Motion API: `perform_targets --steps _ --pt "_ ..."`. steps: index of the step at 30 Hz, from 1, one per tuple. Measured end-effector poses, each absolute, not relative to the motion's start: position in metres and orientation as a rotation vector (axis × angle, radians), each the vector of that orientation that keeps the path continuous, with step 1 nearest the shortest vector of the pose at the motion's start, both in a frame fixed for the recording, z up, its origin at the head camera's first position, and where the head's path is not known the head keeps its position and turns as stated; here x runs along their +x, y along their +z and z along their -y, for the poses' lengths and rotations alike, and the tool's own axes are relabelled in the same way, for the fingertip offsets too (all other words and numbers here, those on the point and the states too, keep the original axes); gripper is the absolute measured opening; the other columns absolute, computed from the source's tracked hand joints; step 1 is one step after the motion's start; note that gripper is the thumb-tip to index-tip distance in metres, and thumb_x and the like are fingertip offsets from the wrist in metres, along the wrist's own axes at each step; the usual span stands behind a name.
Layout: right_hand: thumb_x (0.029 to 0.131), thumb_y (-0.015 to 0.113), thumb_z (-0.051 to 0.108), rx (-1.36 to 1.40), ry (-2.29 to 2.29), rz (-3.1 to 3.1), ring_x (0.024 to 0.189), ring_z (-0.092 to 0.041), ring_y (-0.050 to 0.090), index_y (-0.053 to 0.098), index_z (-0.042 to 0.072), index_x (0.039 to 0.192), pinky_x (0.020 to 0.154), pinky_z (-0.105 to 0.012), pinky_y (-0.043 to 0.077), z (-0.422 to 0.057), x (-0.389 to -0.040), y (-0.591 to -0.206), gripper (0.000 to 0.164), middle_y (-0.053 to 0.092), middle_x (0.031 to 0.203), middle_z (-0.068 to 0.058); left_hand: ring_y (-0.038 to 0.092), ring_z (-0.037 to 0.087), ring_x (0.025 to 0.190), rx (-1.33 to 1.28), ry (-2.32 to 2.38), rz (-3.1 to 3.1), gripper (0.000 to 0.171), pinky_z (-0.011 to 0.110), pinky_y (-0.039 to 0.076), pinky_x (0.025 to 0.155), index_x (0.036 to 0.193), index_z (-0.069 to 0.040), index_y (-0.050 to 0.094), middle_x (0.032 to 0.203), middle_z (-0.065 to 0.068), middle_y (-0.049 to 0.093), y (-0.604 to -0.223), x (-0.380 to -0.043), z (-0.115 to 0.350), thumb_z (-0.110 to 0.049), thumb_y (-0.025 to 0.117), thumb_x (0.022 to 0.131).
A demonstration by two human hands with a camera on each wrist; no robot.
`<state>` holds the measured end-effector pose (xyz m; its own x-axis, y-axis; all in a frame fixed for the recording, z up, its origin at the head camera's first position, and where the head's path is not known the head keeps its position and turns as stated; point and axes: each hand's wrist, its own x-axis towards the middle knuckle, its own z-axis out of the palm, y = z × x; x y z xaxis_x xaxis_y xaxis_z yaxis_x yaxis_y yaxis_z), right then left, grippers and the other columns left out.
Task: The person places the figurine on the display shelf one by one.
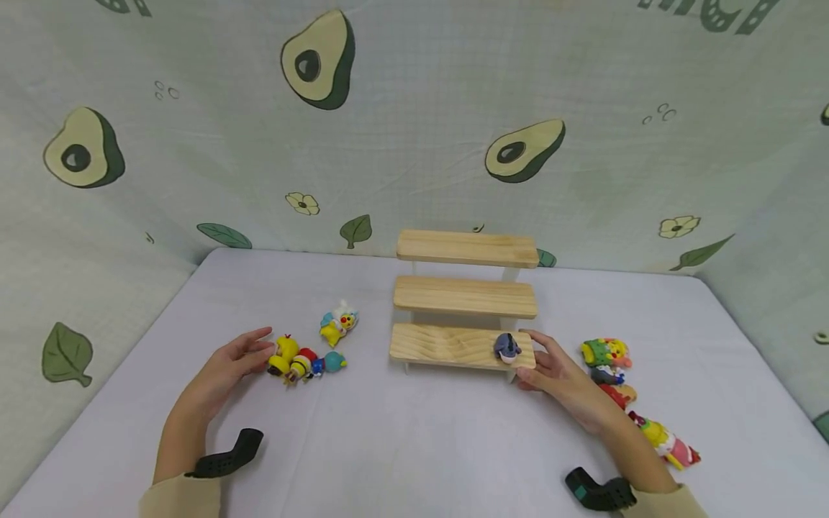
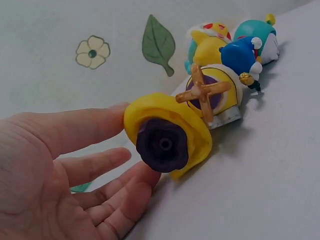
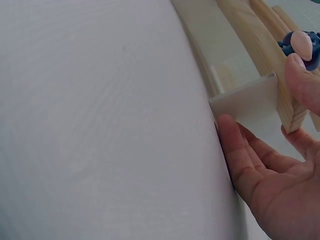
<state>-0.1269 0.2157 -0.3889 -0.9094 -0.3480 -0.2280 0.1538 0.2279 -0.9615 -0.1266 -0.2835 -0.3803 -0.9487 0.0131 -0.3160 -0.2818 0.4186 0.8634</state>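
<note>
A tiered wooden display stand [image 1: 447, 344] stands at mid-table, with a small blue-grey toy figurine [image 1: 507, 348] on its lowest step at the right. My right hand [image 1: 563, 378] grips the right end of that step, digits to either side of the plank. In the right wrist view the thumb [image 3: 302, 82] lies close by the figurine; other fingers are beside the pale support leg [image 3: 245, 95]. My left hand [image 1: 228, 363] touches a yellow toy figurine [image 2: 167, 117] with nearly straight fingers. Behind it lie a yellow-and-black striped figurine [image 2: 215, 92] and a blue one [image 2: 237, 56].
A yellow-and-white figurine [image 1: 339, 323] lies beyond the left group. Several more lie along the right side, among them a green-and-yellow one [image 1: 605, 352] and a pink-and-yellow one [image 1: 667, 440] by my right forearm. Patterned cloth [image 1: 421, 115] hangs behind the white table [image 1: 388, 446].
</note>
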Motion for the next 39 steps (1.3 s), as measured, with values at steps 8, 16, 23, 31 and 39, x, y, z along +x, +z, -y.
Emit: perform_targets --steps 8,16,23,31,39 --pt "0.093 0.058 0.021 -0.173 -1.729 -2.106 0.108 -0.017 0.056 0.011 0.014 0.147 0.087 -0.028 0.051 -0.215 -0.127 -0.389 0.072 0.035 0.138 -0.03 0.047 0.022 0.104 -0.252 1.334 -2.406 0.076 0.03 0.043 0.087 0.143 -0.002 0.031 0.132 0.019 0.043 -0.379 -0.13 0.268 -0.05 0.054 0.089" --pt "0.093 0.057 0.021 -0.172 -1.727 -2.103 0.105 -0.016 0.058 0.011 0.014 0.147 0.086 -0.027 0.05 -0.215 -0.127 -0.389 0.072 0.037 0.137 -0.029 0.046 0.027 0.109 -0.307 1.282 -2.422 0.075 0.041 0.042 0.091 0.136 -0.001 0.041 0.132 0.019 0.048 -0.38 -0.131 0.261 -0.055 0.057 0.086" --pt "0.093 0.057 0.021 -0.185 -1.732 -2.1 0.104 -0.015 0.058 0.011 0.014 0.147 0.086 -0.027 0.051 -0.216 -0.128 -0.39 0.071 0.037 0.137 -0.029 0.045 0.028 0.11 -0.274 1.279 -2.43 0.071 0.042 0.042 0.09 0.136 -0.005 0.044 0.133 0.018 0.048 -0.378 -0.13 0.26 -0.053 0.058 0.086" --pt "0.093 0.057 0.02 -0.205 -1.739 -2.095 0.104 -0.013 0.059 0.012 0.013 0.147 0.086 -0.028 0.051 -0.217 -0.128 -0.39 0.071 0.038 0.136 -0.029 0.033 0.041 0.128 -0.259 1.193 -2.436 0.08 0.062 0.027 0.102 0.137 -0.001 0.04 0.14 0.025 0.039 -0.379 -0.132 0.255 -0.057 0.058 0.084" --pt "0.093 0.057 0.02 -0.203 -1.739 -2.093 0.105 -0.014 0.058 0.012 0.014 0.147 0.086 -0.028 0.051 -0.216 -0.128 -0.39 0.07 0.038 0.136 -0.029 0.043 0.033 0.117 -0.225 1.204 -2.485 0.072 0.059 0.035 0.097 0.133 -0.005 0.046 0.131 0.019 0.05 -0.379 -0.13 0.257 -0.055 0.06 0.083"
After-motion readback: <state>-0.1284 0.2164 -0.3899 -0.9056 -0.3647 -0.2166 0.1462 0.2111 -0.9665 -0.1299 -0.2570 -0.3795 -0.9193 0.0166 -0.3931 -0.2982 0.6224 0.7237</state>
